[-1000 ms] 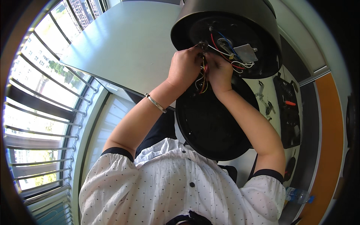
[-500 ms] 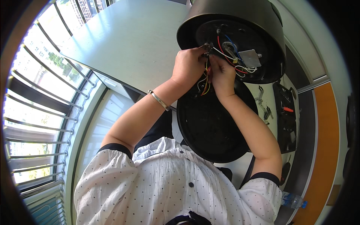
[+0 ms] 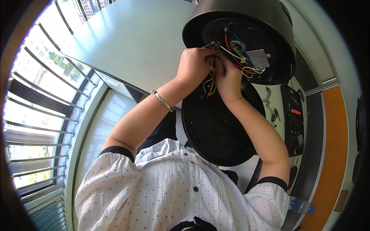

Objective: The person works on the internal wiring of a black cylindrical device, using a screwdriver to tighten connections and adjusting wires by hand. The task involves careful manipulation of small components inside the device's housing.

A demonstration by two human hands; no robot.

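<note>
A dark metallic cooker-like appliance body [image 3: 246,13] lies tipped on its side, its underside open towards me. Inside it are red, blue and white wires [image 3: 231,49] and a small metal plate [image 3: 258,58]. My left hand [image 3: 194,66] is closed at the near rim, fingertips pinching wires beside a small dark part [image 3: 215,45]. Close against it, my right hand [image 3: 229,80] is closed too, thumb and fingers on the same bundle. Yellow and red wires [image 3: 212,90] hang below my hands to a round black cover [image 3: 223,131]. My fingers hide exactly what they grip.
The appliance rests on a pale table [image 3: 131,42]. To the right lie small metal parts [image 3: 271,107] and a black tool case [image 3: 293,127] holding a red-handled tool [image 3: 295,112]. A plastic bottle [image 3: 300,205] is at lower right. A barred window [image 3: 38,115] is on the left.
The appliance body has shifted very slightly to the right and up. My right fingers have moved up a little along the wires; both hands remain together at the rim.
</note>
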